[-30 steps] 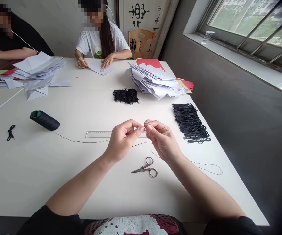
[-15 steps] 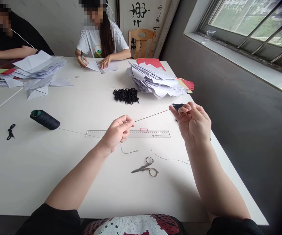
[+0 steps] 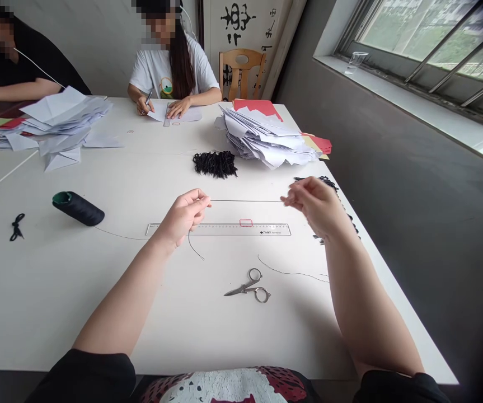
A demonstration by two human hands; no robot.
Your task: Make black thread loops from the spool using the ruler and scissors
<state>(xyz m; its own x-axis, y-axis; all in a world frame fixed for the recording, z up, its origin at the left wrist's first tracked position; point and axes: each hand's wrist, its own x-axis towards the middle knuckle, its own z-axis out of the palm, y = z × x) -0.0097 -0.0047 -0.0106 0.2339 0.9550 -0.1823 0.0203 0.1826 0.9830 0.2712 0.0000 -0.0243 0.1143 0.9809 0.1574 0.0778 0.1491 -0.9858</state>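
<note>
A dark thread (image 3: 245, 201) is stretched level between my two hands, above a clear ruler (image 3: 220, 229) lying on the table. My left hand (image 3: 188, 215) pinches one end, and a loose tail of thread hangs below it. At the other end, my right hand (image 3: 314, 204) is closed on the thread, its fingers slightly blurred. Behind and beside that hand lie black thread bundles (image 3: 329, 182), partly hidden. On the left a spool of black thread (image 3: 79, 209) lies on its side, with a strand running toward the ruler. Open-bladed scissors (image 3: 247, 286) rest nearer to me.
A black bundle of looped thread (image 3: 215, 164) sits beyond the ruler, by a stack of white papers (image 3: 262, 137). More papers (image 3: 65, 123) lie at left. A small black knotted cord (image 3: 17, 227) is near the spool. Across the table a person (image 3: 174, 73) writes.
My right hand has turned and moved slightly left, and my left hand has shifted left and up. The slanted thread between them is now level. The spool has shifted slightly.
</note>
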